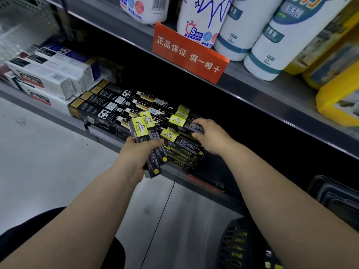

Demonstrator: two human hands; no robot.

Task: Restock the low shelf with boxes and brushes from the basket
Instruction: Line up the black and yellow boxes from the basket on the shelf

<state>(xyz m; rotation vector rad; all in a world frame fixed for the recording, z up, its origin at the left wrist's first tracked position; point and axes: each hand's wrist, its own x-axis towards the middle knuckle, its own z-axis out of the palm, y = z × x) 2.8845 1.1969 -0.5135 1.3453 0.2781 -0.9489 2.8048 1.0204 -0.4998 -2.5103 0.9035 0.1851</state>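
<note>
Head view: left hand, mid frame, is gripping a bunch of black & yellow boxes. Its fingers are wrapping round them & holding them just in front of the low shelf. Right hand, just right of it, is pinching the end of one box on top of the pile lying on the shelf, thumb on the near side, fingers on the far side. Hands are sitting near each other, not touching. Long black boxes are lying left of the pile, white boxes in the upper left. Basket is sitting on the floor, lower right, w/ yellow bits showing thru the mesh. Can't tell if those are boxes or brushes. No brushes are showing anywhere else.

Handling, my guess: boxes are looking light, made of thin card, stiff enough to stack but easy to dent at the corners. Print is looking shiny, so prob. a bit slippery. The bunch in one hand is fanning out a little. Best hold is across the long sides near the middle, thumb one side, fingers the other, not by the end flaps. Pile is looking uneven, so a hard push could be knocking boxes off the front edge.
</note>
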